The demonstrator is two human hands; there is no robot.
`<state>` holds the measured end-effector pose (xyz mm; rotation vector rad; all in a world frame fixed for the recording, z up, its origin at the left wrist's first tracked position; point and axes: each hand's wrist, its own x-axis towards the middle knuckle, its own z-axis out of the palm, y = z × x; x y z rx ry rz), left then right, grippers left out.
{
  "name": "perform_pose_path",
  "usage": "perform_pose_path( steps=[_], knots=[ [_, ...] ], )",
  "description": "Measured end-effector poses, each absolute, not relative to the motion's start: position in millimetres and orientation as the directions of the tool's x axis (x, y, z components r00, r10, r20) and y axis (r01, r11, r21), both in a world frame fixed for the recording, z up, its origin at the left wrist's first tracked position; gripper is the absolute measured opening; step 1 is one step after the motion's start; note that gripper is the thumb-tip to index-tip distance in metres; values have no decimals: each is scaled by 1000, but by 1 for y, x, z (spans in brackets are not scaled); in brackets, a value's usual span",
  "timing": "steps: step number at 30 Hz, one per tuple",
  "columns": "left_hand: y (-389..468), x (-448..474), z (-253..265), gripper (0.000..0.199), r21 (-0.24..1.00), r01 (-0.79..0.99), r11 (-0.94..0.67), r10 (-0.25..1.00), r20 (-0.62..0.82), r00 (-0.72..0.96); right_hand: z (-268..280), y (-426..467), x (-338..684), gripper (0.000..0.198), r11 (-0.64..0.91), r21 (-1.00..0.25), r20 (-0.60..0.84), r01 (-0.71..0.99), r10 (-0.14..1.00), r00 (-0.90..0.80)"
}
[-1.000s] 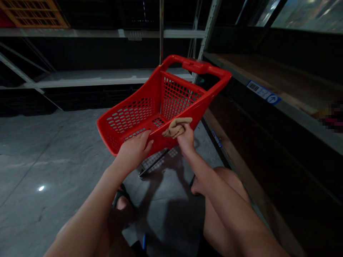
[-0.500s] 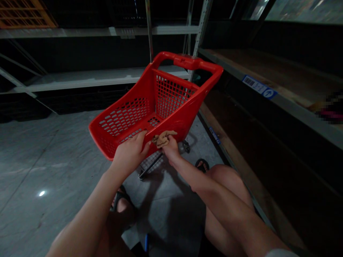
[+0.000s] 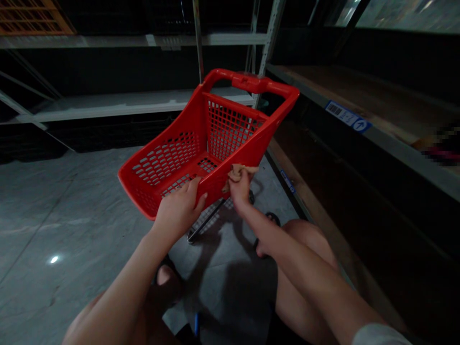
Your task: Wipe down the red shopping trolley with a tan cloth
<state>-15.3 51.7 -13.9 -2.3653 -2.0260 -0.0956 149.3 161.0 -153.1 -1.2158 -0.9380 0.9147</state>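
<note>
A red plastic shopping cart [image 3: 247,148] with perforated basket walls stands in front of me on a metal wheeled frame. My left hand [image 3: 179,206] grips the near rim of its basket, fingers over the edge and thumb on the outer side. Bunched in my right hand [image 3: 240,190] is a tan cloth [image 3: 237,171], pressed against the outside of the near basket wall, towards the handle end. The fingertips of my right hand are partly covered by the cloth.
White metal shelving [image 3: 108,108] runs behind the cart, with an orange crate [image 3: 32,17] at upper left. Wooden shelves [image 3: 359,91] with blue-and-white labels [image 3: 348,117] line the right side. Grey floor [image 3: 64,206] extends left. A thin blue object [image 3: 197,323] shows near my body.
My right hand has slid the cloth rightward and slightly up along the cart's side. The left hand stays on the rim, and the basket's near front corner has dipped slightly.
</note>
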Motion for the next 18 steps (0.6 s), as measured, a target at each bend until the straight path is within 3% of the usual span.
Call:
perform_pose_path(
  steps=[5,9,13,18],
  knots=[
    [51,-13,-16,50,7,991,-134,987,93,133,-175,127,111,31,-15,-989,-55,-144,959,279],
    [50,-12,-16,51,1,989,-146,985,98,145,-161,171,157,29,-65,-990,-116,-126,882,457],
    [48,-12,-16,50,-4,987,-160,981,108,159,-153,206,192,42,-52,-991,47,124,732,680],
    [46,-11,-16,48,-5,988,-156,979,130,155,-174,174,159,50,-18,-945,184,327,798,574]
  ],
)
